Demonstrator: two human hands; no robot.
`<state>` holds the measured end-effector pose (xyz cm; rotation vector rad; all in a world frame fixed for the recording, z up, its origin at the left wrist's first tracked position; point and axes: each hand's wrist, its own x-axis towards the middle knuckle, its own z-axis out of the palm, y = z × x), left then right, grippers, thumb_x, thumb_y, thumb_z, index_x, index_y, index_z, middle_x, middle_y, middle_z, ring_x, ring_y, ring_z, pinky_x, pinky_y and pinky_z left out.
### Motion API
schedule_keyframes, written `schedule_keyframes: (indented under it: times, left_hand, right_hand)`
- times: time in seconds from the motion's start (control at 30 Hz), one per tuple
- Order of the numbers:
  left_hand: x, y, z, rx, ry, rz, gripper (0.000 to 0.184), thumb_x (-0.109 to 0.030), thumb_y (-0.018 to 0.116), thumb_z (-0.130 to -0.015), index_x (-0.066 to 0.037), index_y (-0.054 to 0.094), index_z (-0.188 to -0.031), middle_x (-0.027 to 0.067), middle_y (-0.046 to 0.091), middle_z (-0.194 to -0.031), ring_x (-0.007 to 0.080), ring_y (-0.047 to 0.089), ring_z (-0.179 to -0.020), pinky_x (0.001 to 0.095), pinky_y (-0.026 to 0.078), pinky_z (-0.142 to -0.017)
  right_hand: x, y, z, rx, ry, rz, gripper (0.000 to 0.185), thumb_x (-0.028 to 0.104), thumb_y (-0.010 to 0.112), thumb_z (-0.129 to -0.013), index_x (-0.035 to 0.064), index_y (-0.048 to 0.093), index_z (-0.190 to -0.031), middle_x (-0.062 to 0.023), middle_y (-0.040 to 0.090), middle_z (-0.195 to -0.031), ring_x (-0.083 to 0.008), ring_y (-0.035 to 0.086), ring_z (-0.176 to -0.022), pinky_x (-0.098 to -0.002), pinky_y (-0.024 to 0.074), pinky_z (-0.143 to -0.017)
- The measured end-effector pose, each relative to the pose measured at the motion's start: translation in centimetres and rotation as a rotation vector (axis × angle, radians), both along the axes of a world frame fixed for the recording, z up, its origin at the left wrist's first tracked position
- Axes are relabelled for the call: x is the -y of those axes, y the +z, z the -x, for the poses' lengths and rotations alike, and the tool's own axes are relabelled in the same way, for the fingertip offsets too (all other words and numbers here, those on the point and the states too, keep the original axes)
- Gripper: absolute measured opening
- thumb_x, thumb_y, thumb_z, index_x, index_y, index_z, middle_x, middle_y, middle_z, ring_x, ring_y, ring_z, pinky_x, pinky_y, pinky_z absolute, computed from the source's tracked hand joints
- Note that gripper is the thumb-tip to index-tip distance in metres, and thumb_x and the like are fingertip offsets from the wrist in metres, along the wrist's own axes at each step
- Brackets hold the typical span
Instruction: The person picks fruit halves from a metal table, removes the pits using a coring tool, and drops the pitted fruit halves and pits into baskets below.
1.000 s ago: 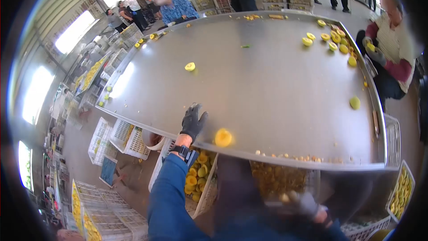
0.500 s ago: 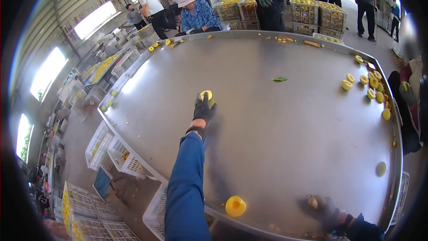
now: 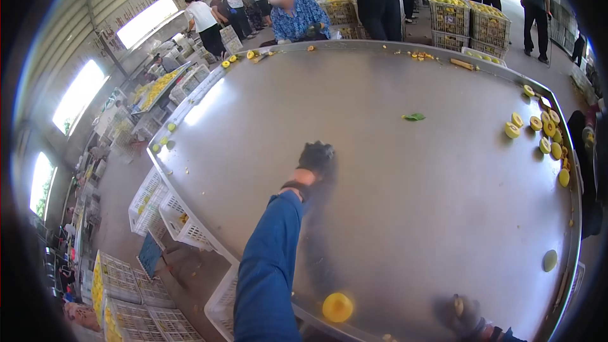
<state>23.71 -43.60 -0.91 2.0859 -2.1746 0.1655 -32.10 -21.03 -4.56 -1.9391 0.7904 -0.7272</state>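
Note:
My left hand point(image 3: 316, 157), in a black glove and blue sleeve, is closed low over the middle of the metal table point(image 3: 380, 215). The peach half it reached in the earlier frame no longer shows and lies hidden in its fingers. My right hand point(image 3: 467, 318), gloved and partly blurred, is curled at the near right edge around a small tan, roundish thing point(image 3: 458, 306) whose kind I cannot make out. A yellow peach half point(image 3: 337, 308) rests at the table's near edge, between both arms.
Several cut peaches point(image 3: 548, 128) lie along the right rim, and a greenish one point(image 3: 550, 260) sits lower. A leaf point(image 3: 413, 117) lies beyond my left hand. White baskets point(image 3: 183, 221) stand left of the table. A person in a pink hat point(image 3: 297, 22) is at the far edge.
My left hand has closed over the peach half, which has gone from sight, and has drawn slightly nearer. My right hand has moved a little toward the near edge. The camera view has shifted left.

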Motion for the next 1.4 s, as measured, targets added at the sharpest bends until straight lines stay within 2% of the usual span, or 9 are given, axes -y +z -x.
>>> schedule_keyframes:
  times: [0.13,0.43,0.63,0.87,1.0,1.1,1.2,1.27,1.4]
  left_hand:
    - [-5.4,-0.3,7.9,-0.185,-0.126,-0.01,0.033,-0.026,0.054,-0.089,-0.009,0.061,-0.116,0.0172,0.065,-0.111,0.0377,0.058,-0.104,0.0469,0.045,-0.093]
    - [-24.6,8.2,25.6,-0.655,-0.936,-0.035,0.073,-0.011,0.067,-0.083,-0.008,0.031,-0.148,0.0207,0.026,-0.154,0.0356,0.03,-0.142,0.0446,0.031,-0.114]
    - [-36.3,14.4,33.6,-0.763,-1.039,-0.055,0.083,-0.023,0.072,-0.083,-0.007,0.026,-0.15,0.0198,0.028,-0.153,0.0342,0.028,-0.143,0.0433,0.027,-0.115]
    - [-42.3,13.2,39.1,-1.104,-0.672,0.195,0.059,-0.02,0.061,-0.092,0.001,0.038,-0.142,0.0176,0.045,-0.142,0.0292,0.046,-0.13,0.0392,0.04,-0.107]
    - [-44.6,10.2,41.8,-1.438,-0.481,0.12,0.055,-0.03,0.048,-0.098,0.0,0.038,-0.143,0.0165,0.056,-0.129,0.0264,0.057,-0.115,0.0374,0.046,-0.099]
    - [-45.5,9.6,41.8,-1.386,-0.373,0.107,0.057,-0.041,0.037,-0.103,-0.002,0.036,-0.144,0.0165,0.057,-0.129,0.0266,0.057,-0.115,0.0377,0.048,-0.097]
    - [-45.5,8.8,42.4,-2.008,-0.24,0.029,0.059,-0.038,0.047,-0.099,-0.001,0.036,-0.144,0.0189,0.059,-0.122,0.0275,0.061,-0.103,0.0394,0.051,-0.09]
    - [-45.9,10.9,43.2,-1.97,-0.308,0.022,0.054,-0.019,0.057,-0.094,0.001,0.04,-0.141,0.0152,0.06,-0.116,0.021,0.06,-0.102,0.0339,0.05,-0.092]
    - [-45.2,10.5,43.8,-1.599,-0.331,0.167,0.053,-0.033,0.052,-0.098,0.003,0.044,-0.136,0.0142,0.065,-0.099,0.0183,0.063,-0.086,0.0318,0.054,-0.079]
  right_hand:
    - [0.3,-4.5,1.6,-0.182,0.008,0.128,0.02,0.005,0.069,-0.08,0.005,0.056,-0.094,-0.0048,0.056,-0.07,-0.0185,0.061,-0.062,-0.0294,0.0501,-0.054]
    - [-4.9,12.7,-2.3,0.173,-0.39,-0.649,0.029,0.028,0.057,-0.094,0.0013,0.053,-0.106,-0.0101,0.063,-0.07,-0.0105,0.047,-0.039,-0.0231,0.0364,-0.037]
    - [-15.3,17.5,-1.2,0.35,-0.266,-0.58,0.035,0.031,0.058,-0.095,-0.0004,0.056,-0.108,-0.0059,0.063,-0.075,-0.0084,0.047,-0.044,-0.0224,0.0363,-0.041]
    - [-22.5,18.6,-0.6,0.876,-0.434,-0.819,0.023,0.029,0.06,-0.095,0.0062,0.059,-0.099,0.0019,0.049,-0.057,-0.0067,0.043,-0.043,-0.0222,0.0339,-0.04]
    - [-24.9,18.8,-0.4,0.623,-0.575,-0.677,0.026,0.027,0.061,-0.094,0.0016,0.059,-0.101,-0.0013,0.053,-0.06,-0.0096,0.051,-0.045,-0.0273,0.0392,-0.041]
    - [-25.7,15.1,-0.5,0.512,-0.618,-0.112,0.028,0.025,0.064,-0.092,0.0017,0.058,-0.106,-0.0072,0.059,-0.065,-0.0177,0.057,-0.047,-0.0356,0.0438,-0.044]
    - [-27.2,15.5,1.0,-0.23,-0.619,0.413,0.03,0.022,0.067,-0.088,0.0075,0.058,-0.114,-0.0095,0.06,-0.069,-0.0264,0.06,-0.052,-0.0405,0.047,-0.049]
    - [-27.4,14.4,1.4,-0.267,-0.612,0.337,0.036,0.018,0.07,-0.083,0.0121,0.057,-0.116,-0.0125,0.06,-0.072,-0.0315,0.061,-0.059,-0.0422,0.0469,-0.052]
    - [-27.1,14.5,1.6,-0.322,-0.576,0.499,0.044,0.015,0.065,-0.086,0.0232,0.056,-0.128,-0.0063,0.053,-0.077,-0.0251,0.061,-0.057,-0.0395,0.0448,-0.046]
